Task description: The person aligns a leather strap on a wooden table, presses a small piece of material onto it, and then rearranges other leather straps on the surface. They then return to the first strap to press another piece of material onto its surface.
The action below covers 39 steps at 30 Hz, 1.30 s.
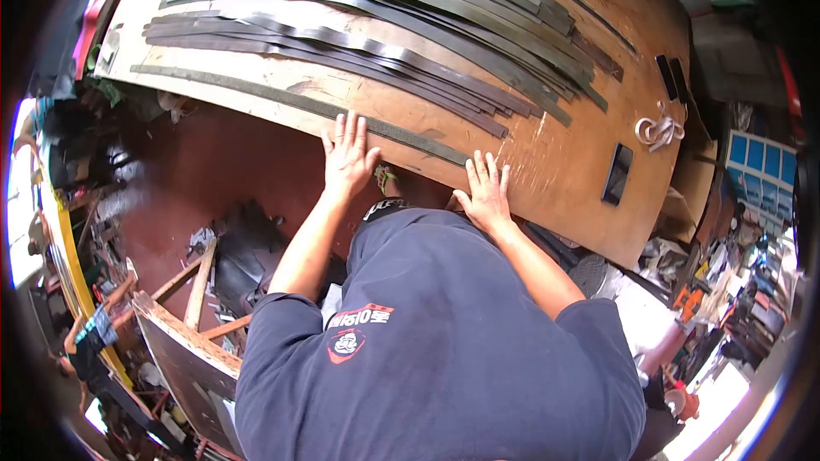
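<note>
A long, narrow dark strip (290,100) lies along the near edge of the wooden table (547,196). Over its middle part rests my left hand (348,153), palm down with the fingers stretched out and the fingertips on the strip. Farther right, my right hand (487,192) lies flat at the strip's right end, fingers spread and thumb out to the side. Neither hand is wrapped around anything. Beyond the hands, several long dark leather-like strips (367,55) are laid in overlapping rows across the table.
A phone (617,174) and a coil of white tape or strap (659,130) lie toward the table's right end. Two small black bars (670,78) are near the far right edge. A wooden-edged board (184,333) stands at lower left. Cluttered goods (735,290) fill the right side.
</note>
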Motion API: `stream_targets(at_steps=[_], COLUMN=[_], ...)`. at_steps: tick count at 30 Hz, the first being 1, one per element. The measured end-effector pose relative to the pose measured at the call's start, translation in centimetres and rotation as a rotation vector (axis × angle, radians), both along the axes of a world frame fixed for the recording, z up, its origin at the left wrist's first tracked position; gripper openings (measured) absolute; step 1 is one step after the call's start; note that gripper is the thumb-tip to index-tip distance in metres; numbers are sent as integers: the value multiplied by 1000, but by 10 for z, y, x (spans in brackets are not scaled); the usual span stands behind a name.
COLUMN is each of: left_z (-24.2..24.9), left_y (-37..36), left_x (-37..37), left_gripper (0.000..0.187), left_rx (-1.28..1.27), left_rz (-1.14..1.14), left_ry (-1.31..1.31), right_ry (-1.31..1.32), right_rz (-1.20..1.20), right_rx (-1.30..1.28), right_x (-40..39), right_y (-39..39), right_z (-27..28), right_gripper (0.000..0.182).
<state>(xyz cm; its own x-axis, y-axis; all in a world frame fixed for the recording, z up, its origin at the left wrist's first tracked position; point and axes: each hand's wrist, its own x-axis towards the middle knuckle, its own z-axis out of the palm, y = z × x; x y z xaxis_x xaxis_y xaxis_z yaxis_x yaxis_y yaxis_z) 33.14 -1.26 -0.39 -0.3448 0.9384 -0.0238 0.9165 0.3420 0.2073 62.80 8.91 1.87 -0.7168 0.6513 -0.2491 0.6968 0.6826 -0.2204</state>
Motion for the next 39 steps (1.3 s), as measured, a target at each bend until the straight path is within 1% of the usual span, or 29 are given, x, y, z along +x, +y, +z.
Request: stream_targets(at_steps=[1,3,5,6,7,8,10,11,13,15,17,19,20,21,22,23,24,25,27,28,29,30,33,35,36,39], left_z=[-2,-2,11,9,7,6,6,4,-5,-14,-8,0,2,9,9,3,22,20,12,12,11,9,9,8,8,5], left_y=[-2,-2,7,11,14,17,18,17,12,6,5,9,10,15,18,20,31,32,37,38,38,35,25,17,12,-5], left_x=[-10,-19,-8,0,7,10,8,2,-16,-38,-48,-41,-30,-13,5,27,51,68,84,80,73,65,14,-34,-61,-161], left_gripper=[71,74,77,78,78,78,79,79,79,77,76,77,78,78,81,83,83,79,77,77,76,77,78,80,81,86], left_rx=[1,12,7,-27,7,-45,-112,-124,-130,-123,-163,-105,-58,-12,-33,89,-26,57,20,-3,-24,-30,-35,-61,-114,-185], left_rz=[12,-68,-206,-279,-336,-326,-309,-296,-206,-97,10,67,42,20,-78,-202,-246,-337,-400,-423,-449,-421,-346,-283,-224,-70], left_ry=[-5,-12,-63,-72,-91,-93,-76,-59,25,45,98,121,52,-17,-25,9,-84,-135,-187,-174,-163,-139,-81,-19,-20,-41], right_ry=[-5,113,159,185,211,213,86,92,-13,-17,2,53,143,155,224,295,313,339,148,102,83,66,50,56,68,-50], right_rz=[-20,-64,22,46,73,61,107,100,43,8,-16,-34,-36,-27,8,49,85,113,145,137,138,115,44,0,-22,-99], right_rx=[-3,7,-21,-23,-24,-26,-23,-20,-11,-31,-52,-22,31,34,32,28,10,7,-13,-31,-34,-82,-31,6,37,88], right_x=[-7,-28,-63,-83,-94,-93,-92,-85,-51,-17,2,10,10,6,1,-6,-15,-24,-37,-36,-30,-28,-18,-20,-23,-34], right_y=[-3,-10,-15,-18,-18,-15,-13,-11,-11,-10,-9,-9,-10,-6,-5,-5,-4,-4,-3,-2,-1,2,-2,-6,-10,-19], right_z=[4,8,8,3,-2,-6,-13,-14,-13,-9,-9,-13,-19,-19,-17,-17,-18,-17,-17,-19,-16,-3,-2,-5,-3,-11], right_gripper=[76,78,82,81,81,81,80,80,80,81,84,88,90,90,90,91,91,91,91,89,87,86,83,83,83,84])
